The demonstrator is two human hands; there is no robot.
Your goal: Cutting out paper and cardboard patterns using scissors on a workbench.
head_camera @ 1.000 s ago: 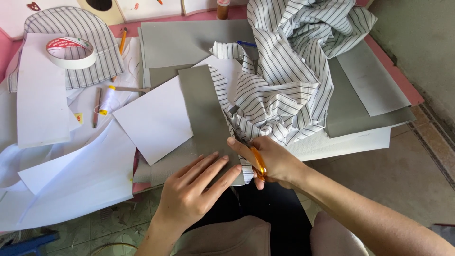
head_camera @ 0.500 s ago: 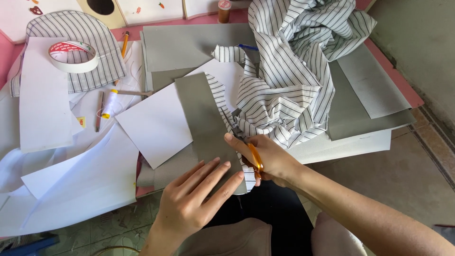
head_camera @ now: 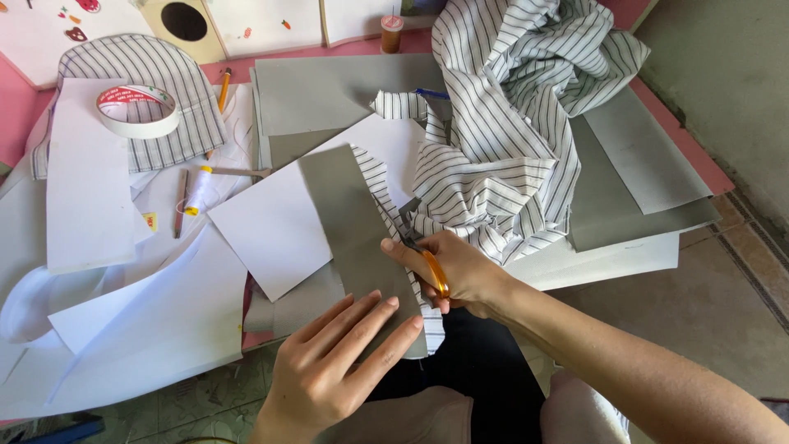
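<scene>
Right hand: the right hand [head_camera: 464, 275] has its grip closed through the orange handles of the scissors [head_camera: 417, 251], blades pointing up and away along the edge of the grey card pattern [head_camera: 353, 222].
Left hand: the left hand [head_camera: 333, 370] lies flat, fingers spread and holding nothing, pressing down the near end of the grey card pattern at the edge of the counter [head_camera: 666, 123].
Where the work is: the striped fabric [head_camera: 501, 140] is heaped to the right of the pattern; a narrow striped strip peeks out along the pattern's right edge, right where the blades sit.
Blades: how far they gape, I cannot tell; the hand and cloth hide most of them.
Risk, fingers: the left fingertips lie near the scissor hand, so a quick snip or a slip could nick them.
Risk, shifting: only one flat palm pins the card. If the pressure eases, card and cloth could slide apart and the cut would wander off the edge.
Risk, bunching: the loose heap sits just beside the blades, and a stray fold could drift in and get cut by mistake.
Risk, overhang: the pattern's near end hangs past the counter over the lap, so it may tip or bend.
Nearby: a tape roll [head_camera: 137, 109], a thread spool [head_camera: 197, 191] and a pencil [head_camera: 222, 89] lie well apart on the left.
</scene>
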